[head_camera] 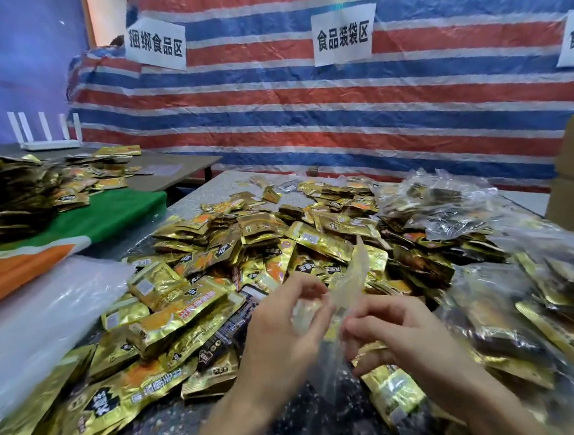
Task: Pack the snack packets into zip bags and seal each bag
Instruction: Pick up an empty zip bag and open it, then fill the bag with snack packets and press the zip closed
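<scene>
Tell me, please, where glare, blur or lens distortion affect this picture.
Head view throughout: glare glints off the gold snack packets and the filled bags behind; the clear zip bag held by the left hand and right hand looks blurred; the wide lens bows the striped tarp.

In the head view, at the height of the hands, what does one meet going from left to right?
From the left: clear plastic stack → loose gold packets → left hand → zip bag → right hand → filled bags.
</scene>
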Demonstrator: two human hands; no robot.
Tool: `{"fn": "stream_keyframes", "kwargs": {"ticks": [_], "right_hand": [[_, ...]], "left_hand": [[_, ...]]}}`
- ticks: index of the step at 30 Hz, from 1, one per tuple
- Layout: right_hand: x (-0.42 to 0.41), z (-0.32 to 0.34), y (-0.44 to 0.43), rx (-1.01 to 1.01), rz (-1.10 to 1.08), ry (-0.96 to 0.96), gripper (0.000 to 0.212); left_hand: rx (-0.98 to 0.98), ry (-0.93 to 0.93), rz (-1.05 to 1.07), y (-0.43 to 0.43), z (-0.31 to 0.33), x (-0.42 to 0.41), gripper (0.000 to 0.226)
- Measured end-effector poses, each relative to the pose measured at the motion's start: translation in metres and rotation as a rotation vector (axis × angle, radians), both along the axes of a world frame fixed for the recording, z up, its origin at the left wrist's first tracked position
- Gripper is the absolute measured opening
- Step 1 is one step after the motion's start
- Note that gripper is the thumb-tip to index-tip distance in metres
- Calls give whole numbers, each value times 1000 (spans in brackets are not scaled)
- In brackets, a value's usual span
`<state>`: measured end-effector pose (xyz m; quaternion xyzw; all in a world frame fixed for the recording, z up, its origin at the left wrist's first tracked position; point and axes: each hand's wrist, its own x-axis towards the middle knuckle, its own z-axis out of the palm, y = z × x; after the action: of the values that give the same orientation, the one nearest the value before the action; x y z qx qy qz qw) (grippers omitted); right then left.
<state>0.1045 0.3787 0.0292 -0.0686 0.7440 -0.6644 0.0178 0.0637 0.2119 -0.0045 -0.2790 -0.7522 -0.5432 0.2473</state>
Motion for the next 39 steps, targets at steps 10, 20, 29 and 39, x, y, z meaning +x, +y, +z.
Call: {"fn": "stream_keyframes", "kwargs": {"ticks": [10,20,29,39], "right_hand": [[4,-1,-4,-112,49,123,27],[-1,-7,8,-101,-483,368,38],[5,-2,6,-504,-150,429,49],[-14,-42,1,1150,-369,-8,43]], "left_hand": [[109,-52,-233,-5,5,13,23],[558,-114,-6,-20,11,0,14],[523,57,-16,-16,16,16,16],[550,28,60,-23,16,9,30]]}}
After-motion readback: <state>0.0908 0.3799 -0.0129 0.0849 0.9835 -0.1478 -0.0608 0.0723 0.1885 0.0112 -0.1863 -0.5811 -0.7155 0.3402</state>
